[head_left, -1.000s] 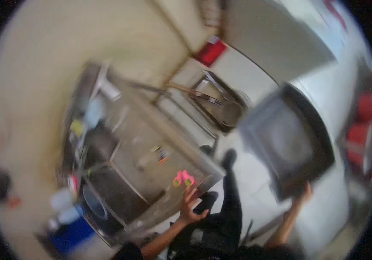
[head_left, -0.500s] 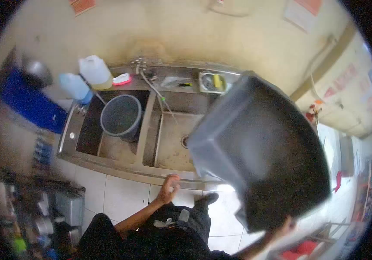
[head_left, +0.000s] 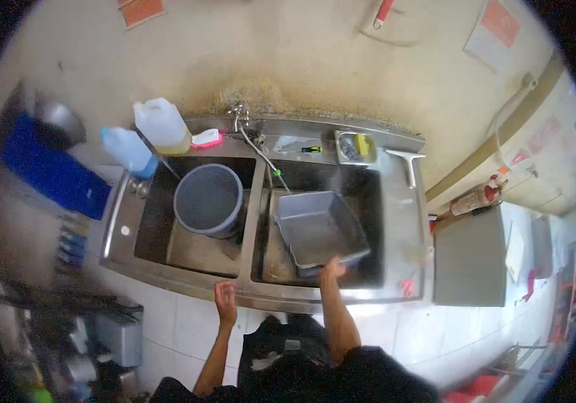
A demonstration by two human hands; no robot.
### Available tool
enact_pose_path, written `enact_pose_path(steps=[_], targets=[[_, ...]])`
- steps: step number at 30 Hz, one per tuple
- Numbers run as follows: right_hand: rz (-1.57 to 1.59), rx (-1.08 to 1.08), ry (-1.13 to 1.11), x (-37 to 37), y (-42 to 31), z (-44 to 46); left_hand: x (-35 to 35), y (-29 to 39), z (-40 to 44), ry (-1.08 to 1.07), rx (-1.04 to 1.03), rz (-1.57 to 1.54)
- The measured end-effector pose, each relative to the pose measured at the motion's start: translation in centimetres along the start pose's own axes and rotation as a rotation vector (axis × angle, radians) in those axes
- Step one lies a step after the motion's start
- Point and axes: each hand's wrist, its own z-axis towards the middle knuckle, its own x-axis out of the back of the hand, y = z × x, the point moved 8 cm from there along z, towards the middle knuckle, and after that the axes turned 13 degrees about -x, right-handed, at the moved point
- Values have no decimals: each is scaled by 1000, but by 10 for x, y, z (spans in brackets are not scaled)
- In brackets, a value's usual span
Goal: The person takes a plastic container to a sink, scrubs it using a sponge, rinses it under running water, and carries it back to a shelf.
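Observation:
A grey rectangular plastic tub (head_left: 318, 232) sits tilted in the right sink basin (head_left: 374, 252). My right hand (head_left: 332, 269) grips its near rim, fingers partly hidden by the edge. My left hand (head_left: 225, 294) hovers by the sink's front edge, below the left basin, fingers loosely bent and apart with nothing in them. From the tap (head_left: 240, 113) a thin hose (head_left: 261, 153) with a green clip runs down to the tub's far left corner. A round grey bucket (head_left: 209, 199) stands in the left basin (head_left: 180, 252).
Two plastic jugs, one with yellowish liquid (head_left: 162, 126) and one with blue liquid (head_left: 129, 152), stand behind the left basin. A pink-and-white brush (head_left: 207, 138), a metal tray with a yellow sponge (head_left: 356, 148) and a white squeegee (head_left: 409, 163) lie along the back and right ledge.
My right hand has brought the tub down and left, from high beside the sink into the right basin. My left hand has shifted slightly left. The view has turned a little.

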Motion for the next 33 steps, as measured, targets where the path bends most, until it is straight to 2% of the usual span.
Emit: enact_pose_path(steps=[1, 3, 4, 6, 8, 9, 11, 12, 13, 14, 16, 17, 18, 20, 22, 24, 26, 28, 30, 31, 32, 33], targets=[[9, -29, 0, -11, 31, 12, 5, 0, 2, -16, -8, 24], [-277, 22, 85, -27, 68, 31, 3, -22, 13, -5, 172, -19], [-369, 29, 118, -30, 82, 37, -4, -30, 36, -28, 169, -3], [-413, -354, -459, -45, 133, 57, -48, -53, 86, -156, 190, -59], [-443, -427, -681, -47, 167, 77, -115, -72, 161, -303, 265, -74], [-442, -427, -770, -46, 185, 95, -145, -100, 188, -329, 367, -220], [-419, -419, -931, -48, 221, 143, -212, -147, 246, -313, 436, -431], [-389, -292, -892, -49, 175, 108, -242, -159, 272, -288, 534, -391], [-366, -165, -847, -50, 122, 67, -265, -200, 296, -253, 495, -281], [-368, -160, -802, -52, 119, 58, -287, -242, 319, -218, 463, -168], [-328, -97, -792, -47, 85, 58, -317, -320, 349, -8, 303, -50], [-554, -217, -644, -42, 77, 55, -331, -323, 349, 8, 387, -285], [-571, -205, -609, -42, 70, 55, -338, -308, 352, 28, 460, -507], [-480, -64, -731, -54, 60, 43, -317, -238, 354, -92, 418, -608], [-512, 150, -721, -80, 22, 32, -281, -209, 342, -116, 635, -598], [-559, 344, -662, -113, -17, 31, -228, -226, 342, -210, 598, -414], [-604, 579, -557, -163, -95, 10, -174, -212, 359, -392, 521, -58], [-638, 964, -348, -212, -191, -25, -138, -196, 386, -455, 34, 303], [-594, 1097, -277, -248, -264, -24, -116, -238, 392, -495, 18, 350], [-614, 1096, -182, -259, -282, 18, -108, -265, 391, -528, 0, 401], [-645, 1205, -190, -281, -310, 17, -102, -303, 389, -532, 2, 399], [-674, 1317, -198, -304, -337, 12, -97, -337, 389, -492, -156, 565]])
